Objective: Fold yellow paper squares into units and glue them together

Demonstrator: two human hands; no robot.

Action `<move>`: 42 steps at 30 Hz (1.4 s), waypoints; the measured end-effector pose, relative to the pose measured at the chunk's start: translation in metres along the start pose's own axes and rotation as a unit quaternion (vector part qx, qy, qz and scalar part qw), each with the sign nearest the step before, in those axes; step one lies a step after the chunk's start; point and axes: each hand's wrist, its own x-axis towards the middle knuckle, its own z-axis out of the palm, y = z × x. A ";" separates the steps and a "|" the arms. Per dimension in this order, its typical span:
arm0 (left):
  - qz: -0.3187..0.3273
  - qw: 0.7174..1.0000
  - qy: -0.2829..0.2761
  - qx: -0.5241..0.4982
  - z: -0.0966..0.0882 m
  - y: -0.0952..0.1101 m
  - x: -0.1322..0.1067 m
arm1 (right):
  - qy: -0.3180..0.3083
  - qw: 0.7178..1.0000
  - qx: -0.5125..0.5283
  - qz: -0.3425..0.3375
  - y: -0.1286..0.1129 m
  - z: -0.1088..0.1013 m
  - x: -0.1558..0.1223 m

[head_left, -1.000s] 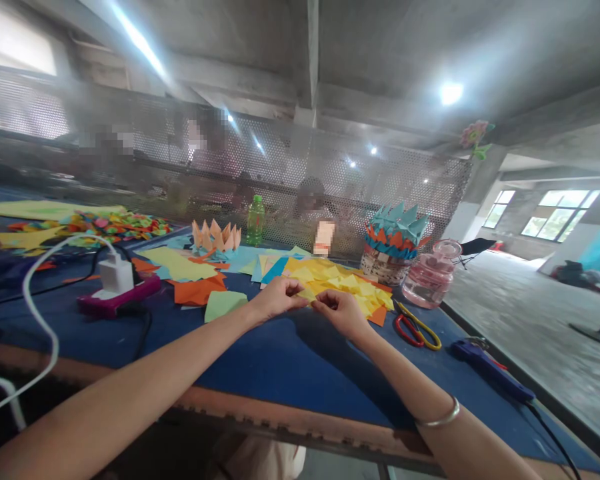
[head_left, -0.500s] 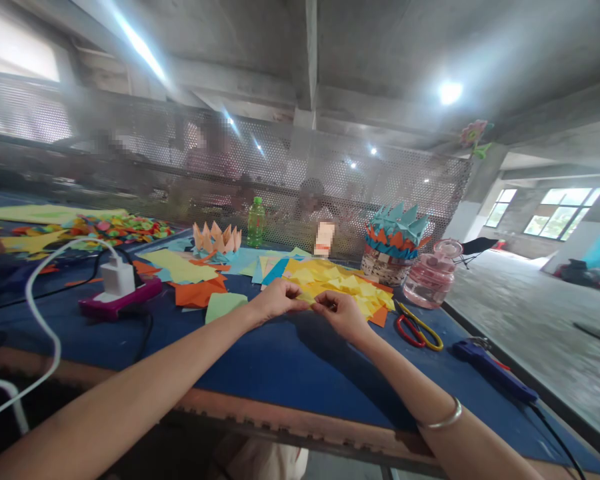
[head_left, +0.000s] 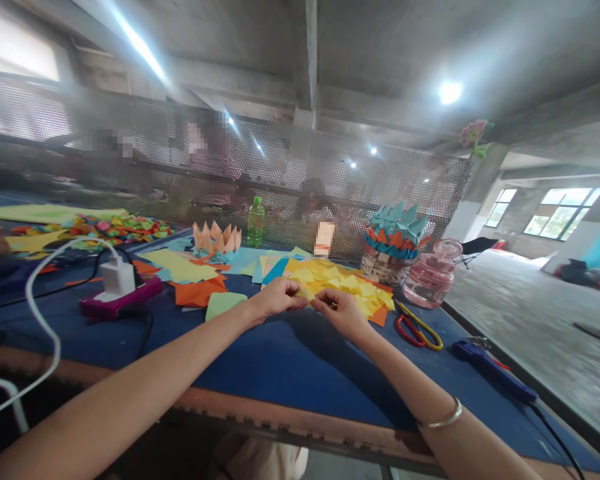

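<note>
My left hand [head_left: 281, 299] and my right hand [head_left: 341, 311] almost meet above the blue tabletop. Between their fingertips they pinch a small piece of yellow paper [head_left: 306, 293], partly covered by the fingers. Just behind it spreads a pile of folded yellow paper pieces [head_left: 347, 283] lying on yellow sheets. A light green paper square [head_left: 225, 305] rests on the table beside my left wrist. To the right of my right hand lie scissors [head_left: 419, 327] with one red and one yellow handle loop.
A blue glue gun [head_left: 497, 371] lies at the right edge, near a pink water jug [head_left: 430, 277] and a decorated basket [head_left: 390, 257]. Left are a purple power strip [head_left: 123, 298] with a white charger and cables, and a peach paper crown [head_left: 217, 240]. A green bottle [head_left: 256, 223] stands behind.
My hands stay almost in place, still pinching the yellow paper, which has tilted slightly between the fingertips. At the far left, another person's hand has shifted a little.
</note>
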 end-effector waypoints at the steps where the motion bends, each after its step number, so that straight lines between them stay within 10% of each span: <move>1: -0.003 1.000 0.004 0.001 0.000 0.000 0.000 | 0.000 1.000 -0.005 0.003 0.002 0.001 0.000; 42: -0.023 0.998 0.059 0.015 -0.002 0.006 -0.004 | 0.037 0.999 0.013 0.028 -0.003 0.002 0.000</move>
